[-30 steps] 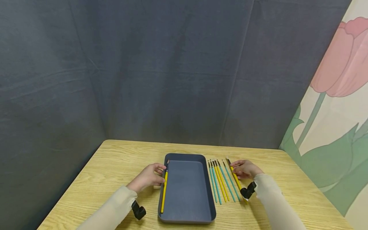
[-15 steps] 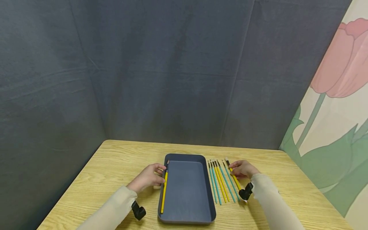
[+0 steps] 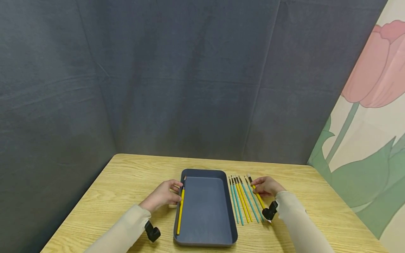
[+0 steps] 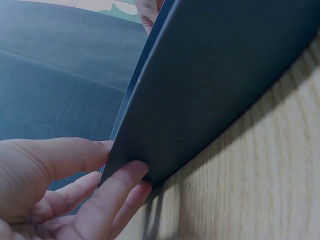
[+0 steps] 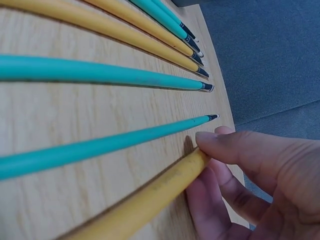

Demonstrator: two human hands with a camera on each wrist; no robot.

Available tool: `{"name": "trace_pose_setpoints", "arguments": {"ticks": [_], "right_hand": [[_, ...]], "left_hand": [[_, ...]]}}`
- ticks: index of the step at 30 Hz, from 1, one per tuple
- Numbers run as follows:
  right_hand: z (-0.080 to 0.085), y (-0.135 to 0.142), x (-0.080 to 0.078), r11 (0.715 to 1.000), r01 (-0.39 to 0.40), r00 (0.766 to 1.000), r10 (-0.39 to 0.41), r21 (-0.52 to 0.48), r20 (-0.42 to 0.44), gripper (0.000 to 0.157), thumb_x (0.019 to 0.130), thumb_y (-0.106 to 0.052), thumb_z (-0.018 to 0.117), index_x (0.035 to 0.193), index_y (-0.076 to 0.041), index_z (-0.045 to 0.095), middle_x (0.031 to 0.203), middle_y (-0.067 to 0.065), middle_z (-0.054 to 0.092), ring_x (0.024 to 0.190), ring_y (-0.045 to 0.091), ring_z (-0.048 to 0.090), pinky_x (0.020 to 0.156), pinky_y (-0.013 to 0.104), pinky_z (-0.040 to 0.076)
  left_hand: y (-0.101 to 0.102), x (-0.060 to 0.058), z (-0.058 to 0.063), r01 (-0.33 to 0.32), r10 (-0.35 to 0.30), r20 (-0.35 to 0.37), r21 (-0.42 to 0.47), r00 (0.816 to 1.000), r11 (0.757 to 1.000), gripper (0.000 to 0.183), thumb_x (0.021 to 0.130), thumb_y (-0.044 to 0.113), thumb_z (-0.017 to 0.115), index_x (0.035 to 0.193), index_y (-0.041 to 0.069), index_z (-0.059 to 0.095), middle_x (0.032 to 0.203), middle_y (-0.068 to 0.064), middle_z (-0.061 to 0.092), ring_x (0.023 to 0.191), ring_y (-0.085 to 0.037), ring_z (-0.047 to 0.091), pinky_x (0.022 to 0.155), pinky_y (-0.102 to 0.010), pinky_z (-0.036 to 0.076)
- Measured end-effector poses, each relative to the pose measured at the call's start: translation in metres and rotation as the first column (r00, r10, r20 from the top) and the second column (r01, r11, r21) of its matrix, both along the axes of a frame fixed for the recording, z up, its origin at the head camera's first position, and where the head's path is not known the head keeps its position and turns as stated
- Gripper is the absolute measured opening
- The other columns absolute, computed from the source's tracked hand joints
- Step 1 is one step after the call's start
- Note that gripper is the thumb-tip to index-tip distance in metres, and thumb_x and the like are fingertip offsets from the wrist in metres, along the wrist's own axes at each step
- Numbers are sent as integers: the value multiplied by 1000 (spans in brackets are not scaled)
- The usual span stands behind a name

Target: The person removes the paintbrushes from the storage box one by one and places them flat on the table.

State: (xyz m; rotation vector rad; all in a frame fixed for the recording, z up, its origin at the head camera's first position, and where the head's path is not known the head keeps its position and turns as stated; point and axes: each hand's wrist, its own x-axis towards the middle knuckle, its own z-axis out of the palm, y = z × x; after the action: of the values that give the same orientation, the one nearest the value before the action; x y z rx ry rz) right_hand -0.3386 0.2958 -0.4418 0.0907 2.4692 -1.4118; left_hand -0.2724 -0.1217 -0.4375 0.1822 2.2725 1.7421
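Observation:
My left hand (image 3: pixel 162 195) holds the left side of a dark grey rectangular tray (image 3: pixel 207 211). In the left wrist view, thumb and forefinger reach the rim while other fingers (image 4: pixel 112 192) lie against the outer wall. Inside the tray, along that side, lies a yellow-handled paintbrush (image 3: pixel 180 214). Right of the tray, my right hand (image 3: pixel 268 186) pinches another yellow-handled paintbrush (image 5: pixel 165 187) between thumb and fingers. Its bristles point away from me, and it slants beside a teal-handled paintbrush (image 5: pixel 115 143). My wrist camera partly hides its near end in the head view.
Several more teal and yellow paintbrushes (image 3: pixel 242 202) lie in a row on the wooden table (image 3: pixel 139 175), between the tray and my right hand. Dark cloth (image 3: pixel 190 88) hangs behind and to the left. A flower-painted wall (image 3: pixel 373 140) stands at the right.
My right hand has shifted slightly left with the yellow paintbrush, bringing it nearer the row. My left hand and the tray look unchanged.

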Motion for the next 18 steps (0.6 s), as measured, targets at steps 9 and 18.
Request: {"name": "trace_pose_setpoints", "arguments": {"ticks": [9,18], "right_hand": [[0,1,0,1000,-5,1000,5,-1,7,32,81,2,72,112,5,63,83,2,66,66,10,60,59,27,54],[-1,4,-1,998,-30,999,31,-60,20,30,86,3,65,116,7,60,90,5,68,71,11,64,64,29,56]], "left_hand": [[0,0,-1,-4,4,1,0,1000,1000,52,80,-11,68,129,-6,50,109,-22,52,78,-21,61,67,-36,57],[0,0,-1,-6,6,-3,-11,1000,1000,52,80,-10,68,128,-5,51,109,-22,52,78,-21,61,67,-36,57]]}}
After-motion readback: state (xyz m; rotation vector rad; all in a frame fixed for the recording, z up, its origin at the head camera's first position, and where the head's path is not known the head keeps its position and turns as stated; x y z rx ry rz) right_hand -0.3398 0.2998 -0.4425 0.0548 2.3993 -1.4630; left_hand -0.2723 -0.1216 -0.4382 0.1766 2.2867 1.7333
